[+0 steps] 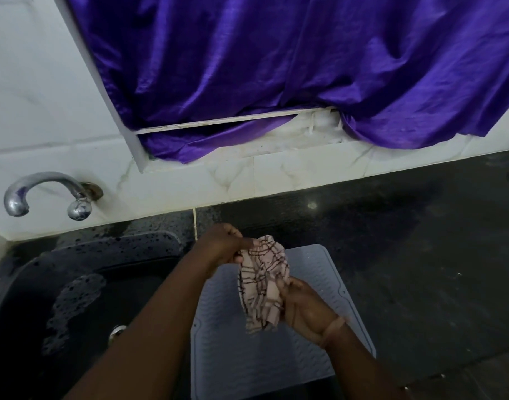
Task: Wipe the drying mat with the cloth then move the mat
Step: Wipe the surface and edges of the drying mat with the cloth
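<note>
A pale grey ribbed drying mat (314, 272) lies flat on the dark counter, just right of the sink. Above it I hold a crumpled pink cloth (262, 281) with dark check lines, stretched between both hands. My left hand (221, 243) pinches its upper end near the mat's far left corner. My right hand (302, 307) grips its lower end over the middle of the mat. The cloth hangs clear of the mat. My forearms hide part of the mat's near half.
A black sink (83, 287) with soap foam sits to the left, a chrome tap (45, 194) on the white tiled wall above it. Black granite counter (420, 255) spreads right of the mat. A purple curtain (276, 67) hangs at the window behind.
</note>
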`<control>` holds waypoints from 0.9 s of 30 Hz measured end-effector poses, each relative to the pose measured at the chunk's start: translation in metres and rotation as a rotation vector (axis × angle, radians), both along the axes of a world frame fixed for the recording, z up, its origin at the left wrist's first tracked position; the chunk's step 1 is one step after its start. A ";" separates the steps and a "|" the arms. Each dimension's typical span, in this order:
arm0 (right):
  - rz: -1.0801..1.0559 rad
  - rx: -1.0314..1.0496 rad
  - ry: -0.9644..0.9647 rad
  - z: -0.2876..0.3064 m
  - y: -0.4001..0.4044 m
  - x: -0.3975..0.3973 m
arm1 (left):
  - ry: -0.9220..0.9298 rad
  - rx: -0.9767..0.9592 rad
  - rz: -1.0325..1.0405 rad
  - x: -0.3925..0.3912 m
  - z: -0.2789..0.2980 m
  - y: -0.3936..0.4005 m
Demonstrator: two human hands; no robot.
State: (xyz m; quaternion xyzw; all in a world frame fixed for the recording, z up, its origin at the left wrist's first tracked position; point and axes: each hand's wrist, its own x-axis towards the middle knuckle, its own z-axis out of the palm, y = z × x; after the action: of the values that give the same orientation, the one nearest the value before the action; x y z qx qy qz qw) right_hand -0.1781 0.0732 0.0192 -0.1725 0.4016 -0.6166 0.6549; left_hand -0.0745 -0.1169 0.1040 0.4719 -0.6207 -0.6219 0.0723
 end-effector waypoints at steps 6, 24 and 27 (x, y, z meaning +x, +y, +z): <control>-0.005 -0.015 -0.307 0.021 -0.001 0.001 | 0.211 0.203 0.126 0.024 -0.014 0.011; -0.038 -0.088 0.115 0.044 0.009 -0.020 | 0.569 0.454 -0.166 0.045 -0.015 0.037; -0.057 -0.117 0.174 0.049 0.008 -0.026 | 0.568 0.503 -0.173 0.039 -0.012 0.041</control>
State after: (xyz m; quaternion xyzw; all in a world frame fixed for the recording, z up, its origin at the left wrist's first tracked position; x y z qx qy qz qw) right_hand -0.2039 0.0808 0.0684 -0.2520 0.4249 -0.6400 0.5885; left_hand -0.0350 -0.0759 0.0925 0.2298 -0.4413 -0.8645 0.0707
